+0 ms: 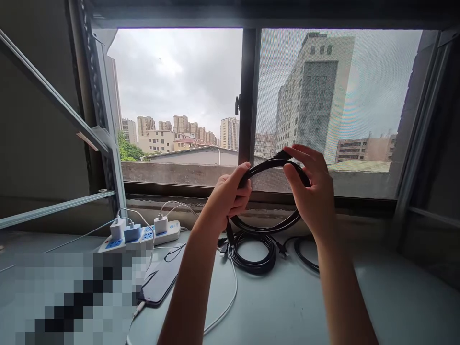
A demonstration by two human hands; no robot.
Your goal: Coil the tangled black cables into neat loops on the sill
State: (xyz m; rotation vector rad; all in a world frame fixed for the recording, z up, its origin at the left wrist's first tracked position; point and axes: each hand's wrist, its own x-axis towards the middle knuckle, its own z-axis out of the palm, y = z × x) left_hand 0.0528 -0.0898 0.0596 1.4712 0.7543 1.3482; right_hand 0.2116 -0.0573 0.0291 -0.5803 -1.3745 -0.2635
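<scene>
A black cable [268,226] is bent into a round loop and held up in front of the window. My left hand [230,194] is closed round the loop's left side. My right hand [312,191] grips its upper right part, with the cable's end at the fingertips. A tail of the cable hangs from my left hand toward the table. Below the loop, a second coiled black cable [253,254] lies on the grey table [287,306].
A white power strip [143,235] with several white and blue chargers sits at the left. A dark phone [160,282] lies on the table with a white cord [226,306] trailing past it. More black cable [304,256] lies at the right. The window frame [248,96] stands behind.
</scene>
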